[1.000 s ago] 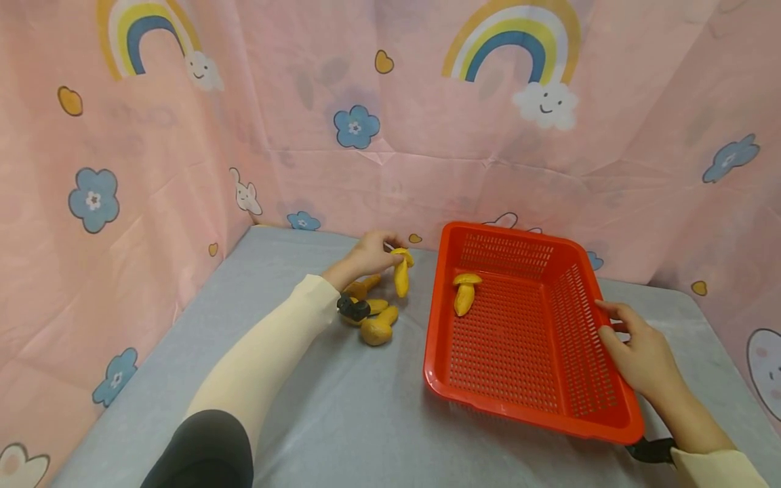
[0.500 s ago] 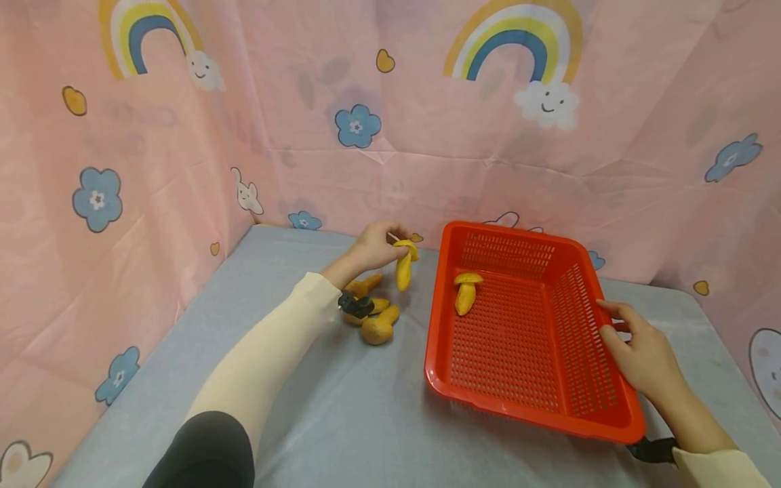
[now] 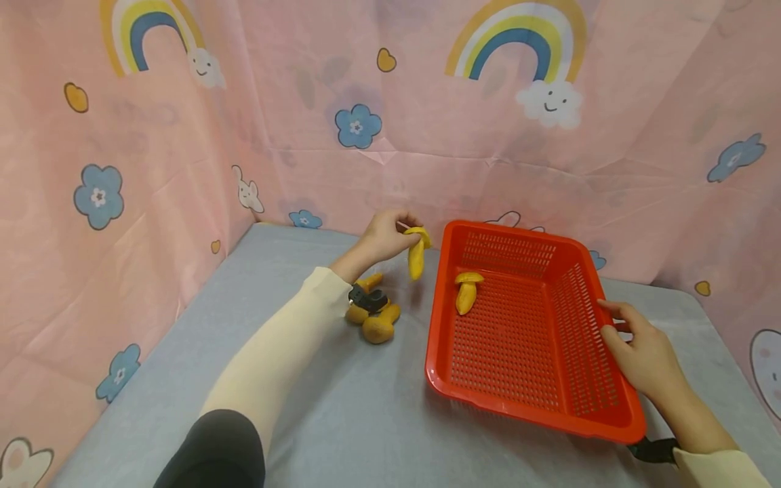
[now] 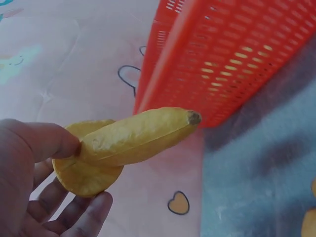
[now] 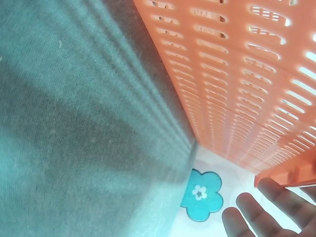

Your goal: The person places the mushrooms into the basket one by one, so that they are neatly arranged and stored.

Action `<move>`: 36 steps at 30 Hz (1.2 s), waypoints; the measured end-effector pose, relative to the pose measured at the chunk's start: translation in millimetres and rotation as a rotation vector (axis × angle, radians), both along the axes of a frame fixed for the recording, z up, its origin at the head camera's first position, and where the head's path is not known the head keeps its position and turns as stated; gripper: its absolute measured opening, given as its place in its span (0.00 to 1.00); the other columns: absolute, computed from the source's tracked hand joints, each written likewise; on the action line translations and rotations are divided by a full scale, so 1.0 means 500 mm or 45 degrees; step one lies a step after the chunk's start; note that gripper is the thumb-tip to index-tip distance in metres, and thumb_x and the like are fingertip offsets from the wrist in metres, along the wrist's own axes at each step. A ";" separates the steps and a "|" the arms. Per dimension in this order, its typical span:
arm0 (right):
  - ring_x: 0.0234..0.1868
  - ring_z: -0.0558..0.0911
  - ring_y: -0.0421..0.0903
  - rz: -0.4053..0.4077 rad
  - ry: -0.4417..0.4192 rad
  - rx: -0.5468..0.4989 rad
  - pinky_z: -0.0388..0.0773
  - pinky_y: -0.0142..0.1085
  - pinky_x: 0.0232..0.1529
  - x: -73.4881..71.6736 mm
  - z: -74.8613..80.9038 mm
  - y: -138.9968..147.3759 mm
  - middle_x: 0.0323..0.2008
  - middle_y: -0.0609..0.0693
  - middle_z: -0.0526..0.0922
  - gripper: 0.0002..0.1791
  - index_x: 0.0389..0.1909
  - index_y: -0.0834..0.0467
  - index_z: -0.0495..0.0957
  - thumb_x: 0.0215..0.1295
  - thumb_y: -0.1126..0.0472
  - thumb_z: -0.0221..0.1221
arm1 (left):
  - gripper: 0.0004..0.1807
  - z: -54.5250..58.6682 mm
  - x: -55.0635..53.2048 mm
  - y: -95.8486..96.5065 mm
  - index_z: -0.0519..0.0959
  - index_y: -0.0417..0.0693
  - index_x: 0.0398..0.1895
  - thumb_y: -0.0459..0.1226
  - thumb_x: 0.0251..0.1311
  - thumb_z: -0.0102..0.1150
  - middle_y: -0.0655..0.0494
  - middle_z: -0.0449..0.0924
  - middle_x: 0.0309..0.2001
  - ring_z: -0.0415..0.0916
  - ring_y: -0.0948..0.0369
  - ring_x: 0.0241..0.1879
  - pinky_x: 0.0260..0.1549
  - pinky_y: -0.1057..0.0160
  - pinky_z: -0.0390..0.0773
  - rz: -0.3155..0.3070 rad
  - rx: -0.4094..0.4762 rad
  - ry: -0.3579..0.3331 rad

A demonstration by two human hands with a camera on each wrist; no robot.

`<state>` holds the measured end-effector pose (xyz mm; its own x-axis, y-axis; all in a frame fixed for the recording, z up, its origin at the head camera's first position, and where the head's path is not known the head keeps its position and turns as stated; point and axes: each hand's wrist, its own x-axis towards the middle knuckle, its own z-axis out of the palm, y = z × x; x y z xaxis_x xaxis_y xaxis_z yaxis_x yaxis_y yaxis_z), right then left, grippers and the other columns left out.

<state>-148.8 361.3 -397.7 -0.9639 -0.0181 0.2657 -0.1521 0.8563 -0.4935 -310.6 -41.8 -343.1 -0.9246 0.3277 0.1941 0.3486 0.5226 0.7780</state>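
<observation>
Pink fabric printed with rainbows and flowers backs a grey-blue tabletop (image 3: 317, 434). Above it, just beyond the basket's left side, the left hand (image 3: 390, 234) pinches a yellow mushroom (image 3: 417, 261), thumb at the join of cap and stem, fingertips under the cap, stem hanging toward six o'clock. It looks light and fairly stiff; its smooth skin could turn between fingertips, and the thin cap edge seems likeliest to chip, so the thick stem or the neck is the surer hold.

From it, the red basket (image 3: 531, 415) lies at four o'clock, the loose mushrooms (image 3: 378, 330) at seven. One more mushroom (image 3: 466, 298) lies at the basket's ten o'clock. At its three o'clock, the right hand (image 3: 643, 352) grips the rim between thumb and forefinger, other fingers spread outside the perforated wall.
</observation>
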 end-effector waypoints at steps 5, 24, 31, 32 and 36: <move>0.44 0.78 0.68 -0.003 -0.015 -0.006 0.72 0.28 0.22 0.000 -0.001 0.000 0.52 0.74 0.75 0.24 0.64 0.64 0.66 0.70 0.60 0.45 | 0.11 0.016 0.000 0.011 0.81 0.45 0.44 0.38 0.58 0.61 0.50 0.82 0.46 0.81 0.55 0.43 0.36 0.64 0.82 0.051 0.064 0.023; 0.42 0.79 0.68 -0.009 -0.008 -0.025 0.72 0.28 0.23 0.000 0.003 -0.004 0.51 0.74 0.75 0.24 0.63 0.65 0.67 0.69 0.60 0.45 | 0.13 0.042 0.003 0.092 0.81 0.44 0.47 0.38 0.59 0.61 0.50 0.82 0.48 0.81 0.55 0.46 0.43 0.67 0.80 0.027 0.141 0.020; 0.43 0.79 0.68 -0.011 0.003 -0.024 0.72 0.28 0.23 0.000 0.000 -0.004 0.51 0.74 0.75 0.24 0.63 0.65 0.68 0.69 0.61 0.45 | 0.14 0.035 0.001 0.117 0.80 0.43 0.47 0.38 0.59 0.60 0.48 0.82 0.48 0.81 0.53 0.48 0.43 0.69 0.79 -0.044 0.145 0.021; 0.43 0.79 0.67 -0.011 0.002 -0.024 0.72 0.28 0.23 0.000 -0.001 -0.003 0.51 0.74 0.75 0.24 0.63 0.65 0.68 0.69 0.61 0.45 | 0.14 0.034 0.001 0.121 0.81 0.43 0.47 0.38 0.59 0.61 0.49 0.82 0.48 0.81 0.53 0.47 0.42 0.70 0.79 -0.043 0.149 0.021; 0.43 0.79 0.68 -0.014 -0.004 -0.020 0.72 0.28 0.22 -0.001 -0.001 -0.004 0.51 0.74 0.75 0.24 0.63 0.65 0.67 0.69 0.61 0.45 | 0.13 0.029 -0.001 0.139 0.82 0.44 0.45 0.37 0.58 0.62 0.49 0.83 0.47 0.81 0.55 0.46 0.42 0.70 0.79 -0.036 0.172 0.019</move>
